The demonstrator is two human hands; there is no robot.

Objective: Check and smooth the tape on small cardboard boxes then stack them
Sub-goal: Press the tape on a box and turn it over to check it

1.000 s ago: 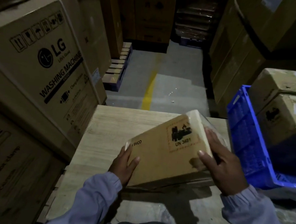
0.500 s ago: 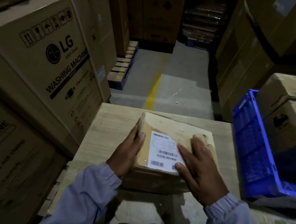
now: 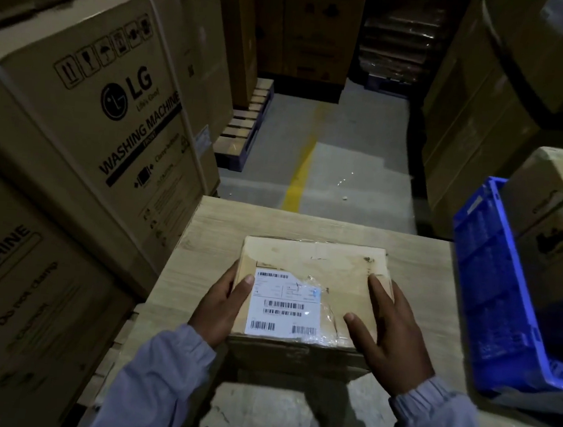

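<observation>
A small cardboard box [image 3: 333,270] lies flat on the wooden table [image 3: 216,234], its top facing me. A white barcode label [image 3: 283,304] under clear tape covers the near left part of the top. My left hand [image 3: 221,305] holds the box's left side, thumb lying over the top edge by the label. My right hand [image 3: 390,334] rests flat on the right part of the top with straight fingers, thumb stretched toward the tape.
A blue plastic crate [image 3: 493,285] stands at the table's right, with more small cardboard boxes [image 3: 558,219] in and behind it. Big washing machine cartons [image 3: 86,115] are stacked along the left. A grey aisle with a yellow line [image 3: 299,177] runs ahead between tall carton stacks.
The box was tilted up on edge in both hands a second ago. It has been turned and laid flat, label up, and squared to me. My right hand slid to the top's right side.
</observation>
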